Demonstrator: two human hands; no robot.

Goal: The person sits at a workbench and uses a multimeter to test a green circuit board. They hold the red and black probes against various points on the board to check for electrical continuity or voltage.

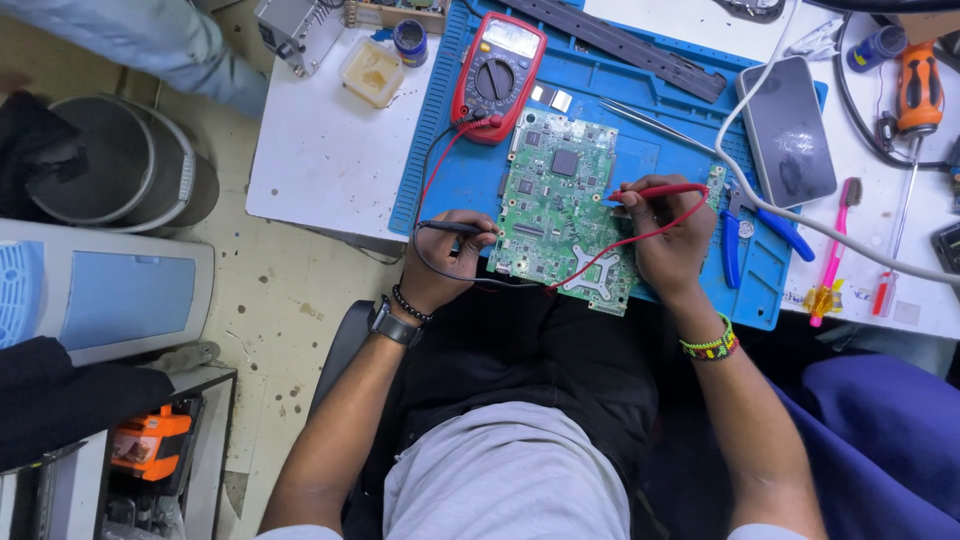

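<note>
Now, circuit board [560, 205] between left hand [452, 258], right hand [668, 240]

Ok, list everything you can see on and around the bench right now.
circuit board: 1, green, on blue mat
blue mat: 1, on white table
multimeter: 1, red, mat's top edge
black probe: 1, left of board
red probe: 1, right of board
phone: 1, dark, right of board
pliers: 1, blue handles, mat's right edge
toothbrush: 1, pink, table right
screwdriver: 1, orange, far right
left hand: holds black probe
right hand: holds red probe
</note>
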